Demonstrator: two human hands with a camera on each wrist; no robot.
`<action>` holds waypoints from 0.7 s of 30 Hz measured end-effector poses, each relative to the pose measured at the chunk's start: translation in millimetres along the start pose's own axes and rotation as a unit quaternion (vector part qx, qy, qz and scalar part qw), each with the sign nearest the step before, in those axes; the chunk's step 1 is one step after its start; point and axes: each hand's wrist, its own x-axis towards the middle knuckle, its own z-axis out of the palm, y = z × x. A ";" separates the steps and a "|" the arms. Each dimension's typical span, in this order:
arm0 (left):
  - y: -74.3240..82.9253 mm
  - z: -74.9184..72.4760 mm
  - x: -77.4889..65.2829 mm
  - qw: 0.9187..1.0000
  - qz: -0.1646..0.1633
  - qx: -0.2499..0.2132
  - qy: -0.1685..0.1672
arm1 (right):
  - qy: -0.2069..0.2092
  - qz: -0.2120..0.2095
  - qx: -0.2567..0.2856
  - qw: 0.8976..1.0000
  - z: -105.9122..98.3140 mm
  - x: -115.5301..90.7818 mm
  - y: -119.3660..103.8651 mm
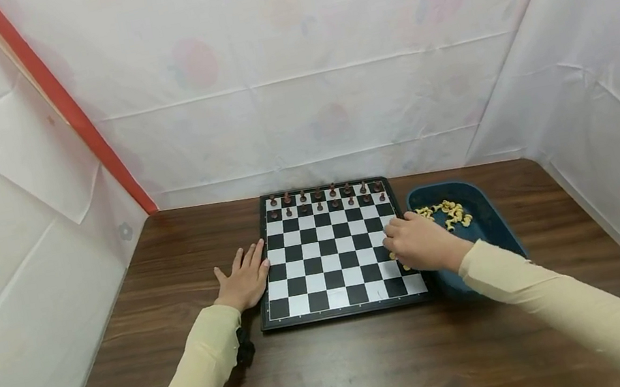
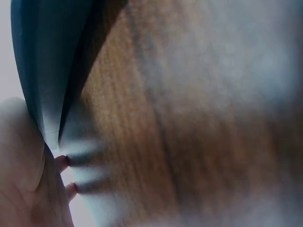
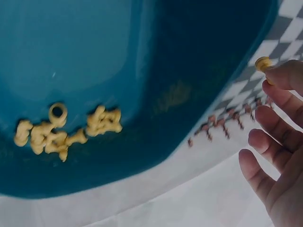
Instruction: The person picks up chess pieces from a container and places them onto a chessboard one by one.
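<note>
A black-and-white chessboard [image 1: 343, 313] lies on the wooden table, with dark brown chess pieces [image 1: 332, 191] lined up in two rows along its far side. My left hand [image 1: 243, 281] rests with spread fingers against the board's left edge. Over the right edge of the board, my right hand [image 1: 423, 244] pinches a yellow chess piece [image 3: 263, 63] between thumb and forefinger. Close under that hand, yellow pieces [image 1: 392, 256] show on the near right squares, partly hidden by it. A blue basin [image 1: 498, 222] beside the board holds several loose yellow chess pieces [image 3: 52, 137].
White patterned sheeting [image 1: 297, 119] hangs behind the table and along both sides, with a red strip [image 1: 63, 98] at the back left corner. Brown wood tabletop [image 1: 342, 374] stretches in front of the board. A black object [image 1: 244, 348] sits by the left wrist.
</note>
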 end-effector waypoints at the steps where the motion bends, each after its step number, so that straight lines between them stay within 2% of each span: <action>1: -0.1 0.0 -0.3 1.000 -0.002 0.000 0.000 | 0.001 -0.009 0.002 1.000 1.6 1.7 -2.9; 6: -0.4 0.6 -0.2 1.000 -0.001 0.001 0.001 | -0.007 -0.034 -0.001 0.999 9.7 6.5 -13.3; 21: 0.9 -2.3 -1.7 1.000 0.000 -0.008 0.000 | -0.043 -0.028 -0.006 0.999 16.7 9.9 -17.8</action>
